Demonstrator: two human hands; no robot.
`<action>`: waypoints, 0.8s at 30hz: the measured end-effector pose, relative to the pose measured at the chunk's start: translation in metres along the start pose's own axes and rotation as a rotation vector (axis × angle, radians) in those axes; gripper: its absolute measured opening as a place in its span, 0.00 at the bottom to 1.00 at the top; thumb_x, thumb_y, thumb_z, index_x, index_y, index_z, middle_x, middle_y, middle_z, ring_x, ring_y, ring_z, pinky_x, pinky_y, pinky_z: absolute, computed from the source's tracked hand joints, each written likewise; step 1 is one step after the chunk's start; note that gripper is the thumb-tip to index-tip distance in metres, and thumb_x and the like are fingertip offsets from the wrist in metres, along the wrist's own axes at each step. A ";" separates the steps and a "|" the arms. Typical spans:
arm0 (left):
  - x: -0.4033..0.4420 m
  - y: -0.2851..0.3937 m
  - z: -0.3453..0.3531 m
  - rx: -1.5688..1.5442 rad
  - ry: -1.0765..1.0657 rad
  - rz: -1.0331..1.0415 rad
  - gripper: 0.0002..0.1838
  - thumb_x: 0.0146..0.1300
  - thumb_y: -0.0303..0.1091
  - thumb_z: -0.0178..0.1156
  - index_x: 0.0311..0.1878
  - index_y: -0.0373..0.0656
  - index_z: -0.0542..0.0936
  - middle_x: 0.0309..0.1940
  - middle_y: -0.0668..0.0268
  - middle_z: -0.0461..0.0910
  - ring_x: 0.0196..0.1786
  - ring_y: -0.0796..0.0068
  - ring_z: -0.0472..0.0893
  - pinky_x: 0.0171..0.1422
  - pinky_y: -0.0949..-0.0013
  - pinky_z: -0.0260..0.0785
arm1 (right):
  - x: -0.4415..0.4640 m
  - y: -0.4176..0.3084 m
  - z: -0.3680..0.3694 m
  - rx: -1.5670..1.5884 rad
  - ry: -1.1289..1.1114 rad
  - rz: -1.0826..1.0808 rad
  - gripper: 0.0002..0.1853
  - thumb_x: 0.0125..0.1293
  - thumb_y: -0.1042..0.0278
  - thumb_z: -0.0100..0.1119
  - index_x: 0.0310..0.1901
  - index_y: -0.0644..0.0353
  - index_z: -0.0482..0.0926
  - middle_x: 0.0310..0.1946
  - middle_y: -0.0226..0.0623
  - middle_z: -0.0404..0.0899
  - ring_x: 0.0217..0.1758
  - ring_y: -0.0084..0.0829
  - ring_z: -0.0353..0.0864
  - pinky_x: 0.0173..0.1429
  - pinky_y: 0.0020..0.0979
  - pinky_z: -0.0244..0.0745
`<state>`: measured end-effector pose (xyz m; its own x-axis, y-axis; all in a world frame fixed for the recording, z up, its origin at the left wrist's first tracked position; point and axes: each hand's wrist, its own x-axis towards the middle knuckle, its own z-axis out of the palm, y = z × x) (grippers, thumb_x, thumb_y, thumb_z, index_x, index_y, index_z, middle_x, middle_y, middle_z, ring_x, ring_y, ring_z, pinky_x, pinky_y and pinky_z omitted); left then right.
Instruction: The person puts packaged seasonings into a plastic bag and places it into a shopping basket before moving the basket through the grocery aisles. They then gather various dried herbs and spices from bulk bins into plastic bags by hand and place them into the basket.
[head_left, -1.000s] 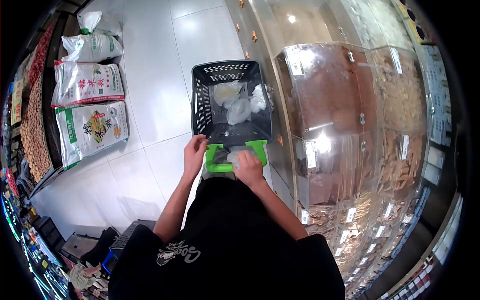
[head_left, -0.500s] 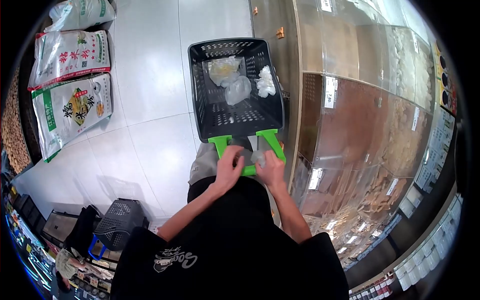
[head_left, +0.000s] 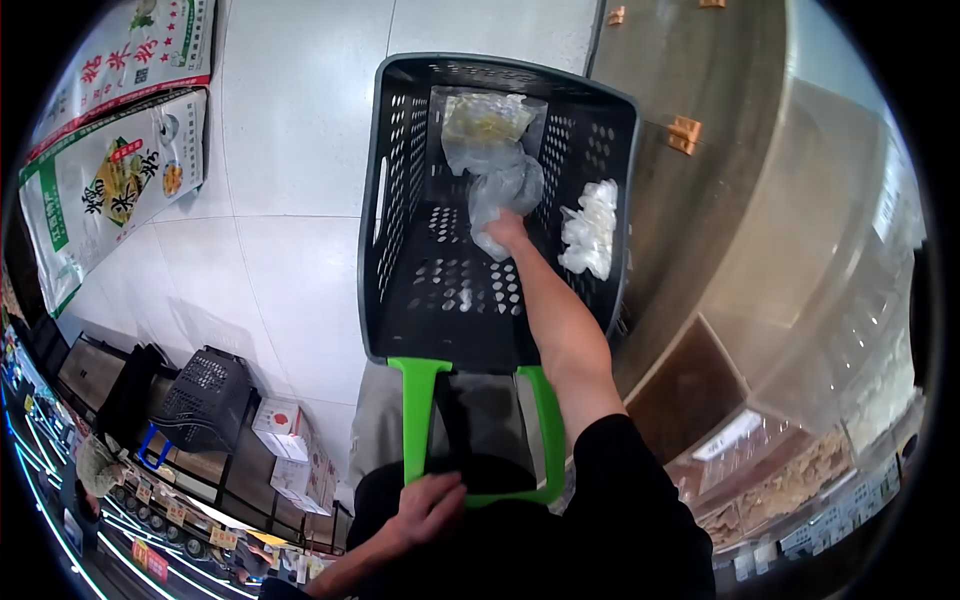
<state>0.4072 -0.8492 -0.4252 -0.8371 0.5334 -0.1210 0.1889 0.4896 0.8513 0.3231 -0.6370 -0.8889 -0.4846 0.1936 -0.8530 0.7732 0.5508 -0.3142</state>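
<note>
- Your right hand (head_left: 507,228) reaches down into the basket in the upper middle of the frame and touches the lower part of a clear plastic bag (head_left: 512,186); its fingertips are partly hidden, so you cannot tell how tightly they close on it.
- Your left hand (head_left: 432,508) is at the bottom middle, blurred, its fingers loosely bent beside the lower left corner of the green handle (head_left: 420,410); you cannot tell whether it touches the handle.
- The dark gray basket (head_left: 455,335) takes up the middle of the frame, with its handle toward you.
- Inside it, the clear bag lies just below a bag with yellowish contents (head_left: 485,120), and the two touch.
- A white bundle (head_left: 590,230) rests along the basket's right side, apart from those bags.
- To your right stands a brown cabinet (head_left: 655,210) with an orange clip (head_left: 684,134) on it, and a price label (head_left: 727,435) shows at lower right.
- Printed sacks (head_left: 115,190) lie at upper left beside the pale tiled floor (head_left: 300,150).
- At lower left you see a second basket (head_left: 205,400) with a blue handle (head_left: 152,448), next to white boxes (head_left: 283,430).
</note>
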 end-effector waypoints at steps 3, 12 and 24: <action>0.000 -0.009 -0.006 -0.155 0.018 -0.058 0.16 0.48 0.24 0.65 0.43 0.32 0.80 0.42 0.48 0.79 0.29 0.60 0.82 0.27 0.67 0.75 | 0.089 0.065 0.084 -0.200 -0.163 -0.062 0.32 0.52 0.52 0.64 0.59 0.56 0.75 0.63 0.53 0.69 0.65 0.51 0.67 0.65 0.41 0.67; 0.014 -0.002 -0.007 -0.140 0.016 -0.598 0.15 0.51 0.21 0.64 0.45 0.36 0.79 0.41 0.51 0.79 0.42 0.59 0.82 0.44 0.63 0.76 | 0.041 0.012 0.053 0.122 0.124 0.113 0.23 0.50 0.56 0.67 0.36 0.73 0.82 0.34 0.57 0.83 0.42 0.49 0.84 0.48 0.42 0.75; 0.144 -0.213 0.077 -1.237 0.211 -1.297 0.23 0.61 0.27 0.59 0.61 0.40 0.72 0.51 0.58 0.78 0.48 0.67 0.80 0.50 0.64 0.75 | -0.214 -0.116 -0.081 0.274 -0.300 -0.433 0.18 0.57 0.62 0.64 0.46 0.63 0.80 0.39 0.54 0.82 0.44 0.50 0.83 0.49 0.42 0.76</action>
<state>0.2856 -0.8236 -0.6636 -0.1883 0.1343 -0.9729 -0.9386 -0.3160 0.1380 0.3042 -0.6761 -0.6358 -0.6738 -0.2615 -0.6911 0.6278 0.2908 -0.7221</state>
